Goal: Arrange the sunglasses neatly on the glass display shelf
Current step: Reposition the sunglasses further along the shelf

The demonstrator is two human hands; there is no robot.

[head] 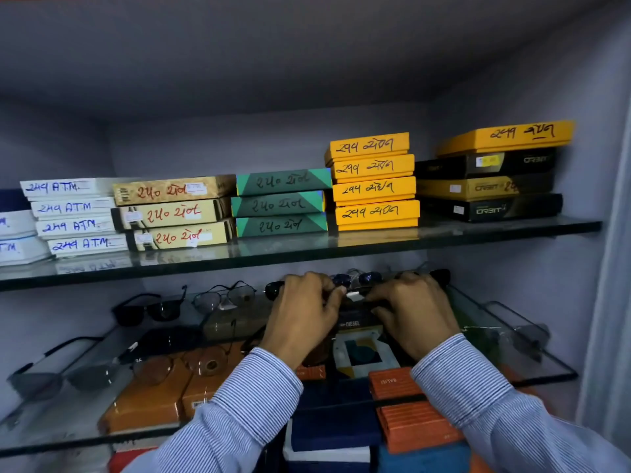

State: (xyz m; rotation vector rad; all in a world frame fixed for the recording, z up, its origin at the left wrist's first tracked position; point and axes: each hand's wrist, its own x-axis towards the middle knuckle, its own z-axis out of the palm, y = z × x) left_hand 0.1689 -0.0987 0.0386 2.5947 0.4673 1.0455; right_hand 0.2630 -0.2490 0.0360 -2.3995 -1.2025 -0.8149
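Both hands reach to the back of the lower glass shelf (532,339). My left hand (304,312) and my right hand (415,312) pinch a pair of dark sunglasses (356,279) with a white tag between them; its blue-tinted lenses show above my fingers. Further left along the back stand black sunglasses (150,310) and a thin-framed clear pair (225,297). A grey-lensed pair (65,375) lies at the front left, and a brown-lensed pair (205,361) near my left sleeve. Another pair (522,331) rests at the far right.
The upper glass shelf (307,257) carries stacks of labelled boxes: white (75,216), tan (174,213), green (281,203), yellow (374,182) and black-and-yellow (488,179). Under the lower shelf lie orange, blue and patterned boxes (362,353). Grey cabinet walls close in both sides.
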